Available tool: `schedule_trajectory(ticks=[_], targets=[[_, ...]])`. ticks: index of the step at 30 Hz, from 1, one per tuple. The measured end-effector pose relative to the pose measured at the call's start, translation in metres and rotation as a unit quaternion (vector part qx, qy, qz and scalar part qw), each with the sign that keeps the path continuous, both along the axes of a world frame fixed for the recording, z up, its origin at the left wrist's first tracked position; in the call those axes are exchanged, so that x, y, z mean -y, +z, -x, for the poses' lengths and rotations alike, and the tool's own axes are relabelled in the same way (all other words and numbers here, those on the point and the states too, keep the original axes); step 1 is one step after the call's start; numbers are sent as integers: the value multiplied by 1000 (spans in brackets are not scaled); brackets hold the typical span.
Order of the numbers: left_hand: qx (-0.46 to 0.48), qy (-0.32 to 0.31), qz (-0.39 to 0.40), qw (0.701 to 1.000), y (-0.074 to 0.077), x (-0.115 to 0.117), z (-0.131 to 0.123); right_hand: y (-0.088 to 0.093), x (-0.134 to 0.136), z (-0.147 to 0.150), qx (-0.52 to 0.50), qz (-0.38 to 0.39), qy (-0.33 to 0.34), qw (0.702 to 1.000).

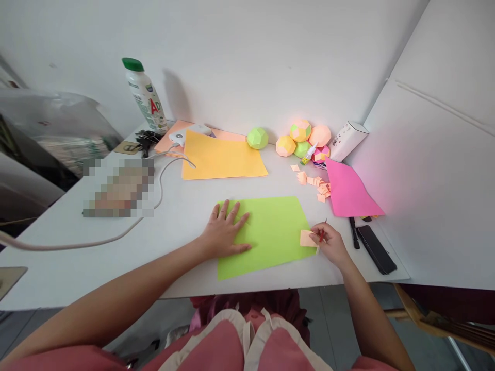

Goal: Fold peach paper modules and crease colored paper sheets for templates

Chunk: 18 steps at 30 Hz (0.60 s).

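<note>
A light green sheet of paper (270,232) lies flat on the desk in front of me. My left hand (224,232) rests open on its left part, fingers spread. At the sheet's right edge, my right hand (328,241) is closed around a thin red pen (322,236); its exact kind is hard to make out. Under those fingertips a small peach paper piece (307,238) lies on the green sheet, near its right border. Whether the right fingers grip the piece or only press on it, I cannot tell.
Behind are orange sheets (224,157), several folded paper balls (300,131), small peach scraps (323,188) and a glue bottle (309,153). A pink sheet (350,190) and a black phone-like case (377,249) lie right. A bottle (145,98) and white cable (127,233) are left.
</note>
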<state>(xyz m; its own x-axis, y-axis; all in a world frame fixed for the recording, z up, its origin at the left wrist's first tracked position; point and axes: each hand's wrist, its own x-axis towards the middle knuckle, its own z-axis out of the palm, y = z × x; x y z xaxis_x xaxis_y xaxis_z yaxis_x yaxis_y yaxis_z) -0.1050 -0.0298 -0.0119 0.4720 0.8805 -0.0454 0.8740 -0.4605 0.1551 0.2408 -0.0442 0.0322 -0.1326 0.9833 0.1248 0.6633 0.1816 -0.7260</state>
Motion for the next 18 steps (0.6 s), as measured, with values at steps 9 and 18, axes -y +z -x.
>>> schedule_trajectory(ticks=[9,18], targets=[[31,-77,-9,996,2,12,-36,8,-48,98,-188,48,65,979],[73,-23,-96,992,4,25,-28,-42,-81,147,-117,40,180,976]])
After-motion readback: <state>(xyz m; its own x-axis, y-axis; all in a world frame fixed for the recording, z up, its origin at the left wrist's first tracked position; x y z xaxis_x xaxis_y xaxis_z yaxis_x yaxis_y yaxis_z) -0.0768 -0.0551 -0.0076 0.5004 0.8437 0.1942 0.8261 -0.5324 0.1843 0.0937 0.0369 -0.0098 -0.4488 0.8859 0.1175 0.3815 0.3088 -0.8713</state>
